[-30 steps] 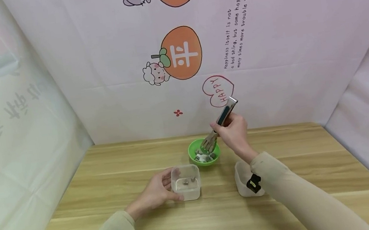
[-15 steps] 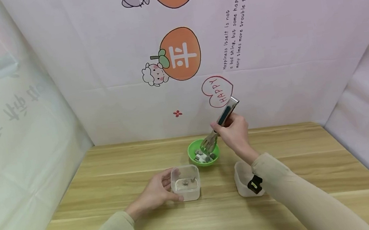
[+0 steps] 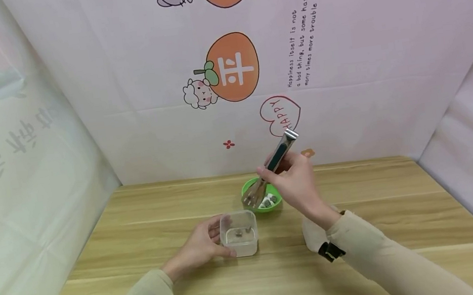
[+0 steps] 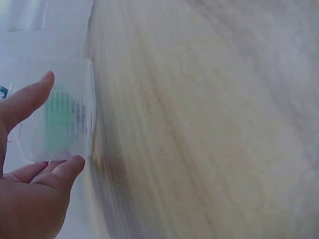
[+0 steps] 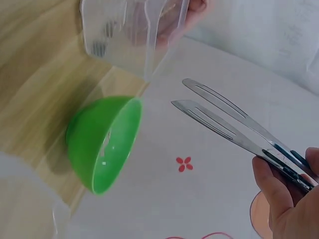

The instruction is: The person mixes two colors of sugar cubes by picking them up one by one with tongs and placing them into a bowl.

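My left hand (image 3: 202,244) grips a clear square plastic container (image 3: 242,250) from its left side, thumb at the near side and fingers behind. A few small grey pieces lie inside it. My right hand (image 3: 298,184) holds metal tongs (image 3: 277,158) with dark grip inserts, slanting down to the left. In the head view the tong ends overlap the left part of a green bowl (image 5: 89,139). The right wrist view shows the ends (image 5: 187,104) slightly apart above the bowl, with nothing visible between them. White and grey pieces lie in the bowl (image 3: 275,191).
A second translucent container (image 3: 312,234) stands at the right, partly hidden by the right forearm. The wooden table (image 3: 172,201) meets a printed white cloth (image 3: 151,144) behind the bowl. More white cloth hangs at both sides.
My right hand and the tongs have moved left and a little toward me, up out of the bowl's middle to its left rim. The left hand and its container have stayed put.
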`<state>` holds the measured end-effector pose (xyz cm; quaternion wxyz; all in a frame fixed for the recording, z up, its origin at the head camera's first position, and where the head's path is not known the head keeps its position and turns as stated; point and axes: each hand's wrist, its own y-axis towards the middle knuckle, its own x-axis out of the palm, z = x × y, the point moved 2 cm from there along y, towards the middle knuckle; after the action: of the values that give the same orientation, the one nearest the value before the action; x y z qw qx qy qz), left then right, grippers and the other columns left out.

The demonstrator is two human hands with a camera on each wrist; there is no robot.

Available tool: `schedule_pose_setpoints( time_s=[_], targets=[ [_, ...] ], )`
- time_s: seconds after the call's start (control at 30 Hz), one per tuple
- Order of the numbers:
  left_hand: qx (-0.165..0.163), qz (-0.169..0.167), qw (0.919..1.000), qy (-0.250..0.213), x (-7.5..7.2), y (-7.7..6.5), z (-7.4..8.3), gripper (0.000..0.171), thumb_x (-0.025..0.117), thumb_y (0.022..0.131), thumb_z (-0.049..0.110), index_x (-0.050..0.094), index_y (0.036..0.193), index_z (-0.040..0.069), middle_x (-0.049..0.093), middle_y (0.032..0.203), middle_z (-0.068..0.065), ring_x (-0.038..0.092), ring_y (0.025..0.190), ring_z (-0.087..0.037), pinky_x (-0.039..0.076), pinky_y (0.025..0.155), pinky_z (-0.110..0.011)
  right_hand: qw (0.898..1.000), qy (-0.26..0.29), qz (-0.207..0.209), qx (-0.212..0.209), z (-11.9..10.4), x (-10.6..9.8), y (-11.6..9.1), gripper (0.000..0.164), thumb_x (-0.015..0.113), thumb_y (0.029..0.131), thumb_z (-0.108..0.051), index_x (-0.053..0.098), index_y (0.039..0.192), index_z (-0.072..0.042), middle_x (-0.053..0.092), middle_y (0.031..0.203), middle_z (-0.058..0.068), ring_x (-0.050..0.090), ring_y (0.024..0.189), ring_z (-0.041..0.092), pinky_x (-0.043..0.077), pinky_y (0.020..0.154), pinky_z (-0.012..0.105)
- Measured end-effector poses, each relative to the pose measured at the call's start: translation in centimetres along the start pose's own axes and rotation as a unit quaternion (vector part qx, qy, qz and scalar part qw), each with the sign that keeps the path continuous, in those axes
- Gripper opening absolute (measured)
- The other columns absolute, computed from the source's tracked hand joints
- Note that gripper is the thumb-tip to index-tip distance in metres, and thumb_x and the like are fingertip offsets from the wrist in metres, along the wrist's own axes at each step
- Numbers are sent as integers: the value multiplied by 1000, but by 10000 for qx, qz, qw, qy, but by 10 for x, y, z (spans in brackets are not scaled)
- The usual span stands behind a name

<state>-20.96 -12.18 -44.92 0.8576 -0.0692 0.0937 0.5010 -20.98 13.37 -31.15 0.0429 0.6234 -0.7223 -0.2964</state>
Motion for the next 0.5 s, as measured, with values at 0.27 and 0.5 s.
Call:
schedule_pose_setpoints(
  time_s=[0.27,0.5],
  targets=[
    [13,-28,10000,69,-1,0,0,100,92,76,-1,34,157,-11,45,157,-29,47,142,-46,43,117,-46,9994,-74,-320,100,5,22,-19,15,86,88,-11,71,90,-8,72,78,2,67,71,20,50,57,27],
    [72,-24,9999,97,0,0,0,99,92,76,-3,35,157,-11,47,155,-29,49,141,-45,44,117,-47,9980,-204,-573,176,16,44,-29,16,87,87,-13,72,88,-10,71,76,-3,66,69,15,54,56,27]
  ],
)
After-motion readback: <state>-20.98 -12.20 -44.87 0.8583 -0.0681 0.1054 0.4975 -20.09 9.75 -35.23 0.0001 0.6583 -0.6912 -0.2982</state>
